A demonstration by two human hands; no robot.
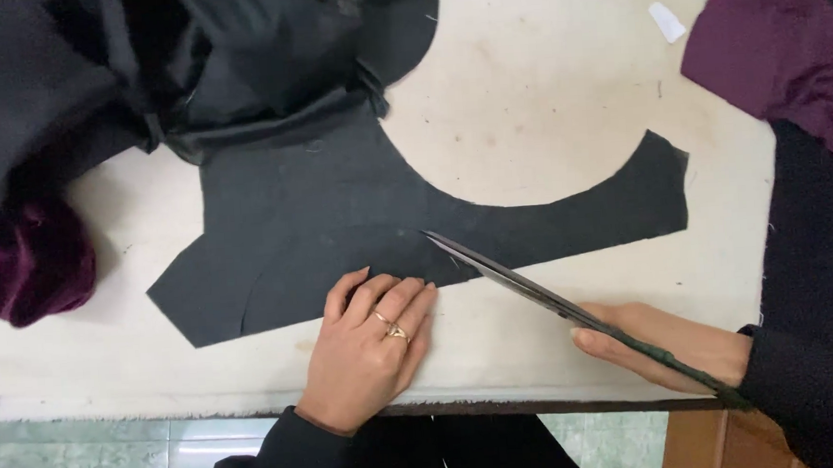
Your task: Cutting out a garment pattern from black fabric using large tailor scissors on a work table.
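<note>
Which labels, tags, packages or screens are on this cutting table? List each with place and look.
Small white slip: far right of the cream table, beside the purple cloth; slanted oblong, plain white, possibly a tag or a scrap.
No packages, signs or screens in view.

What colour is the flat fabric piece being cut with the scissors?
Black fabric piece, clearest in the head view.

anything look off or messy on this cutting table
Nothing looks damaged. The flat black fabric piece lies smooth under the left hand; the right hand holds scissors. Only the black cloth heap at the top left is rumpled.
</note>
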